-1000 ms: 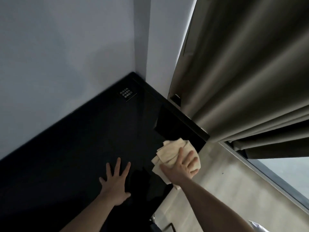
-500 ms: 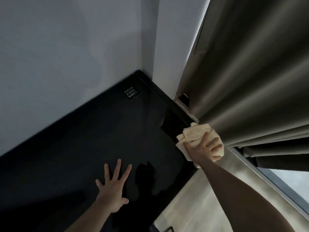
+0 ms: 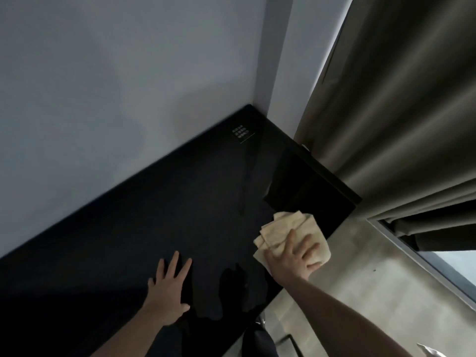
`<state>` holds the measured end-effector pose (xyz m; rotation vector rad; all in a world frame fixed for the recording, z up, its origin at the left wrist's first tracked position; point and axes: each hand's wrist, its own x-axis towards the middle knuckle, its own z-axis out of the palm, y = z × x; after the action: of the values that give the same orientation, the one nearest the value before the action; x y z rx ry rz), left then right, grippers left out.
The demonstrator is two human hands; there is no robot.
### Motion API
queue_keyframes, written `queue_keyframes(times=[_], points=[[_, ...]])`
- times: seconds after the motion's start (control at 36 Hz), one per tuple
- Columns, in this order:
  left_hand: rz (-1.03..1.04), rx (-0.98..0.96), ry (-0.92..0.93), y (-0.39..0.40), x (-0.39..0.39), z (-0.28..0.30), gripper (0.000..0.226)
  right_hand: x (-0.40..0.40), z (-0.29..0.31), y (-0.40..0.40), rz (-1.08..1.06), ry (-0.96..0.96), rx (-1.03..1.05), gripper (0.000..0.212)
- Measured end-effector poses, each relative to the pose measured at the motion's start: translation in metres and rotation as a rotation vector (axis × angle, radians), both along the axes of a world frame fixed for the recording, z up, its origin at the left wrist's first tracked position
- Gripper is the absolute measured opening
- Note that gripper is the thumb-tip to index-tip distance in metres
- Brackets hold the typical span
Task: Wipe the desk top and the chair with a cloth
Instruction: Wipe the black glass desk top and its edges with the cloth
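The glossy black desk top [image 3: 180,215] runs from the lower left up into the wall corner. A folded beige cloth [image 3: 286,230] lies on its right end near the front edge. My right hand [image 3: 293,258] presses flat on the cloth with straight fingers, part of the cloth hanging past the desk edge. My left hand [image 3: 167,292] rests flat on the desk with fingers spread, to the left of the cloth. A dark chair part [image 3: 257,338] shows below the desk edge at the bottom.
A small label [image 3: 240,133] sits near the desk's far corner. Grey-brown curtains [image 3: 386,112] hang right beside the desk's right end. White walls [image 3: 116,86] border the desk behind. Concrete floor [image 3: 360,279] and a window sill lie to the right.
My right hand slid the cloth back from the desk's right end by the curtain toward me along the front edge. My left hand stayed flat on the desk.
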<state>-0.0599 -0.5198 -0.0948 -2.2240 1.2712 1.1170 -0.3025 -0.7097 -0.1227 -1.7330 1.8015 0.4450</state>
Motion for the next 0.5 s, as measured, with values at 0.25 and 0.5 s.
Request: queue_keyframes(times=[0.25,0.5], points=[[0.139,0.044,0.032,0.124,0.052,0.004,0.123,0.034,0.008,0.09,0.084,0.056,0.086,0.109],[0.157,-0.006,0.068,0.13,0.058,-0.011,0.124,0.048,-0.004,0.081,0.031,0.084,0.048,0.118]])
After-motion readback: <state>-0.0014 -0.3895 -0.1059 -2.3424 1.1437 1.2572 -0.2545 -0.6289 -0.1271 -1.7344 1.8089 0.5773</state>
